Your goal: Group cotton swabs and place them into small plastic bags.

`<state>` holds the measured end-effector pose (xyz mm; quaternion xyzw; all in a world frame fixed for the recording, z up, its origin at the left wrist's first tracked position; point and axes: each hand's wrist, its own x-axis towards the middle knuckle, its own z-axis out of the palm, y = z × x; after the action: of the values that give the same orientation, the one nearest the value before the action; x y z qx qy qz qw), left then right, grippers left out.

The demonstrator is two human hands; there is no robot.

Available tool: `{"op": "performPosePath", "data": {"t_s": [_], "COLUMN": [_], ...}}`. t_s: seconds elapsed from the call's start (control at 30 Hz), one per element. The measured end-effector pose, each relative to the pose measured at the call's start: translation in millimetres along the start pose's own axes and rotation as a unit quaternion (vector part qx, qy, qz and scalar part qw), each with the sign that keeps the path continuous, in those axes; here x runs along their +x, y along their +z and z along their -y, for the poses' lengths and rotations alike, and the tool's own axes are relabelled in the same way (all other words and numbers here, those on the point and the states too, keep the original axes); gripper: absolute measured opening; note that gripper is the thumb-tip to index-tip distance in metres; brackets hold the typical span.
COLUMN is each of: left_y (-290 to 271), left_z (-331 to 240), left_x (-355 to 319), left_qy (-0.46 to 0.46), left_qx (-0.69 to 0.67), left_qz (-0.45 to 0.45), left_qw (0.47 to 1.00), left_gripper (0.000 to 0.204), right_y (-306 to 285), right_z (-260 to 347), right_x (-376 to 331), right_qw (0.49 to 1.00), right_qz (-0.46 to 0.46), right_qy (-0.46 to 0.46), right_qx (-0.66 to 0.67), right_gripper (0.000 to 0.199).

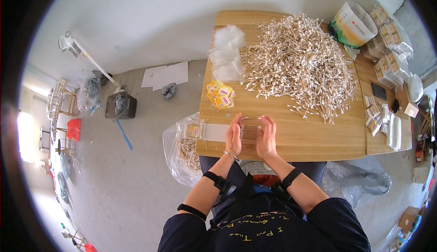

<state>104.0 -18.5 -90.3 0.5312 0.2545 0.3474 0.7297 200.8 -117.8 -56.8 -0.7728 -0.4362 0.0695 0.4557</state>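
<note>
Both hands were at the near left part of the desk (318,136), palms turned toward each other. The left hand (234,138) stood at the left end of a row of cotton swabs (249,134), the right hand (267,138) at its right end; the sticks ran crosswise between them. Fingers of both were extended rather than curled; whether either grip was closed on the swabs could not be told. Whether the row touched the wood was likewise unclear. A white strip (216,132) lay just left of the left hand, and at its far end sat a clear pack of swabs (194,130) with a yellow label. Beyond the hands, to the left, were scattered yellow cards (220,95), with clear plastic bags (227,54) stacked farther back. A large loose heap of swabs (300,65) covered much of the far side. Behind its right edge stood a white, green and orange tub (353,25). Below the left edge, a clear sack (173,149) contained more swabs.
</note>
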Motion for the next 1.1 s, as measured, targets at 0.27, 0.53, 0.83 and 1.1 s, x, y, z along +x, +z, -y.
{"op": "performPosePath", "data": {"t_s": [0.27, 0.53, 0.83, 1.1], "left_y": [0, -1, 9, 10], "left_z": [5, 4, -12, -9], "left_x": [3, 2, -1, -4], "left_qy": [0.017, 0.030, 0.021, 0.023], "left_qx": [0.024, 0.014, 0.054, 0.099], "left_qz": [0.019, 0.012, -0.007, 0.009], "left_qw": [0.999, 0.999, 0.998, 0.995], "left_gripper": [0.064, 0.064, 0.063, 0.062], "right_y": [21, -8, -1, 2], "right_z": [-3, -4, 12, 10], "right_x": [2, -6, -17, -19], "right_qw": [0.975, 0.997, 0.928, 0.935], "right_qz": [-0.054, 0.073, 0.225, 0.211], "right_qy": [0.024, -0.031, -0.077, -0.062], "right_qx": [0.214, -0.020, -0.285, -0.280], "right_gripper": [0.042, 0.056, 0.084, 0.081]}}
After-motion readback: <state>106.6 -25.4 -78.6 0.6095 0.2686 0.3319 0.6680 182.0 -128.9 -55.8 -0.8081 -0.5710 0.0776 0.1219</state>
